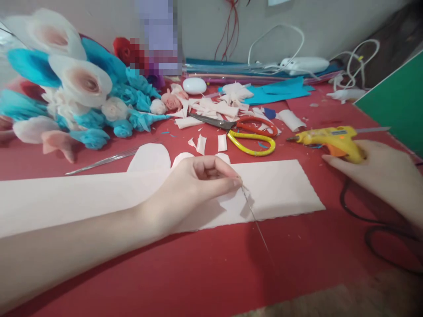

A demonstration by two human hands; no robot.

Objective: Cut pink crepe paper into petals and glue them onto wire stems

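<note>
My left hand (201,185) pinches the upper end of a thin wire (256,220) that slants down to the right over the red tabletop. A small pale scrap shows at the pinched end, too small to make out well. Beneath this hand lies a long strip of pale pink paper (280,185) with a wavy edge. On the right, my right hand (380,167) is wrapped round the grip of a yellow hot glue gun (330,135). Its nozzle points left, and a glue stick sticks out at the back. Rounded pale paper pieces (150,157) lie behind the strip.
Scissors (228,124) with one red and one yellow handle lie among paper scraps (211,108). Crepe paper flowers (86,83) are heaped at left, near a bundle of wires (102,163). A dark cord (357,215) loops at right; a green board (393,101) stands behind.
</note>
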